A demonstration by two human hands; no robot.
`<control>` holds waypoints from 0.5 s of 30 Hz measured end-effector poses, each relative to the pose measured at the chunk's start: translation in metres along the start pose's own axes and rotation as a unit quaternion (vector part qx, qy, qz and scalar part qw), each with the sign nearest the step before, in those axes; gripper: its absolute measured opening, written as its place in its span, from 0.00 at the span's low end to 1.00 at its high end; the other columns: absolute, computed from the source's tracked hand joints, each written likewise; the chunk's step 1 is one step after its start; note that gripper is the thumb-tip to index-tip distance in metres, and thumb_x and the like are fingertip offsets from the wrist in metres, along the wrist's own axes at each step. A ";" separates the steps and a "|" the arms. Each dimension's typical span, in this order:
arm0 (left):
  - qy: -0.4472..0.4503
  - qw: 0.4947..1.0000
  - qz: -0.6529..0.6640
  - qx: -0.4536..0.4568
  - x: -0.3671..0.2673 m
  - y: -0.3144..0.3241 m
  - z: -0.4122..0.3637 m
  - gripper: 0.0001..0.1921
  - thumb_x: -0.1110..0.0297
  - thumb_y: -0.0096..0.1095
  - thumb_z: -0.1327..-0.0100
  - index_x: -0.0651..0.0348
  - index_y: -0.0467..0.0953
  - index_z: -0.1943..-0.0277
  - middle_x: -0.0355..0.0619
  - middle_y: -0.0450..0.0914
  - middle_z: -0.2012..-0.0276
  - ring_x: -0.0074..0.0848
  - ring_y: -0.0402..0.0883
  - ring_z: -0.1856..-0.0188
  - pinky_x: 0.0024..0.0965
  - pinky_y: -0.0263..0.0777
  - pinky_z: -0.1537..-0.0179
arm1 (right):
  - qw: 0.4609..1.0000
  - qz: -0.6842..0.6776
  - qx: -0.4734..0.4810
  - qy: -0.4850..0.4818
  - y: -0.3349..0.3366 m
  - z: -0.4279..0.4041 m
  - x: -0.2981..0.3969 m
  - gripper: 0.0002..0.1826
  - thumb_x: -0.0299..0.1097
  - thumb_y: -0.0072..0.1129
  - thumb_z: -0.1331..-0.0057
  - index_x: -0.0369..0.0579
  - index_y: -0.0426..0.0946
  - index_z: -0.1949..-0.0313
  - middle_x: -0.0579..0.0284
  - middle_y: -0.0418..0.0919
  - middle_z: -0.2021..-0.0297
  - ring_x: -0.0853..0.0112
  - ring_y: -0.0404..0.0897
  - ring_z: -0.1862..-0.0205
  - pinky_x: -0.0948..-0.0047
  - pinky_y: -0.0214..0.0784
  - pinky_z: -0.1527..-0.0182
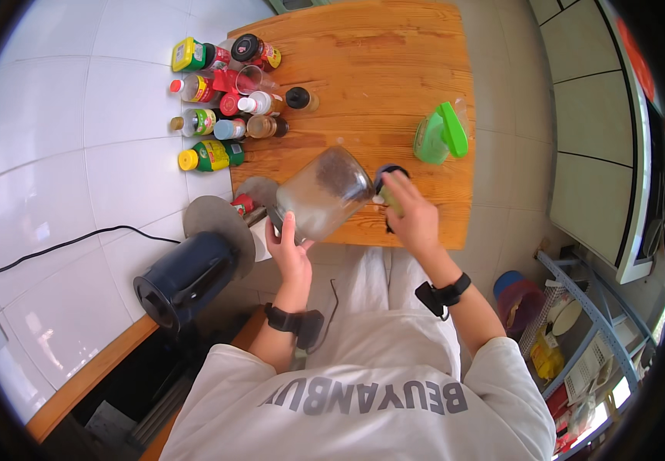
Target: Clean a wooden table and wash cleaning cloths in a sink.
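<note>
A large clear glass jar [326, 190], tilted on its side with dark grains inside near its base, is held by my left hand [290, 248] at its dark-rimmed end. At the jar's other end, my right hand [413, 216] has a small yellowish-green thing [391, 199] under its fingers; blur hides exactly what it is. A dark round object [390, 171] shows just beyond the right fingertips, partly covered by the hand. Both hands are over the near part of the wooden table [367, 75].
A green-lidded plastic jug [437, 135] stands at the table's right. Several sauce bottles and jars [211, 155] line the left edge by the tiled wall. A dark electric kettle [188, 279] sits at lower left, its cord [90, 233] along the wall. A metal rack [591, 311] stands at right.
</note>
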State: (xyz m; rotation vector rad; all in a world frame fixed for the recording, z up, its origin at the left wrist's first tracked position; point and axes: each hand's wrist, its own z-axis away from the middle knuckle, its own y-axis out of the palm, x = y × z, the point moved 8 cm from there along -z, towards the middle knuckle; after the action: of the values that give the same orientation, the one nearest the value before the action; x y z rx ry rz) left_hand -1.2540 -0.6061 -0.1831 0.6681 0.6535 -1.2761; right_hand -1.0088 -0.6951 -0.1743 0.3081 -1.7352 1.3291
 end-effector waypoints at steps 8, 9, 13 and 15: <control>0.544 0.631 -0.490 0.258 -0.076 0.059 0.071 0.43 0.64 0.82 0.64 0.59 0.68 0.41 0.56 0.76 0.47 0.46 0.79 0.50 0.40 0.76 0.50 | 0.969 -0.190 0.126 -0.098 -0.034 -0.016 0.087 0.29 0.25 0.54 0.50 0.49 0.75 0.44 0.49 0.74 0.42 0.54 0.77 0.46 0.63 0.73 0.48; 0.551 0.598 -0.505 0.287 -0.072 0.061 0.078 0.43 0.63 0.83 0.65 0.57 0.68 0.41 0.55 0.76 0.47 0.48 0.80 0.52 0.40 0.78 0.53 | 0.953 -0.207 0.192 -0.113 -0.026 -0.012 0.102 0.27 0.27 0.54 0.49 0.48 0.75 0.45 0.49 0.74 0.42 0.54 0.78 0.46 0.63 0.73 0.47; 0.556 0.560 -0.521 0.326 -0.071 0.061 0.089 0.38 0.64 0.82 0.67 0.54 0.74 0.47 0.53 0.76 0.46 0.45 0.81 0.49 0.39 0.79 0.55 | 0.943 -0.264 0.203 -0.022 0.007 -0.019 0.040 0.23 0.27 0.49 0.49 0.42 0.79 0.51 0.46 0.81 0.53 0.56 0.81 0.50 0.64 0.70 0.45; 0.557 0.548 -0.525 0.336 -0.069 0.059 0.094 0.35 0.64 0.80 0.67 0.53 0.77 0.49 0.52 0.76 0.46 0.44 0.80 0.47 0.38 0.79 0.55 | 0.922 -0.295 0.240 0.075 0.020 -0.014 0.006 0.23 0.27 0.49 0.50 0.42 0.79 0.52 0.45 0.81 0.55 0.55 0.80 0.50 0.63 0.70 0.44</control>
State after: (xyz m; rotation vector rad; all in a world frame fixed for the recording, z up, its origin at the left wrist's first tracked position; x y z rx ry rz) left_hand -1.2011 -0.6243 -0.0645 2.0173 1.8460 -2.1920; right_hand -1.0187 -0.6733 -0.1823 0.9052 -1.0381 1.2543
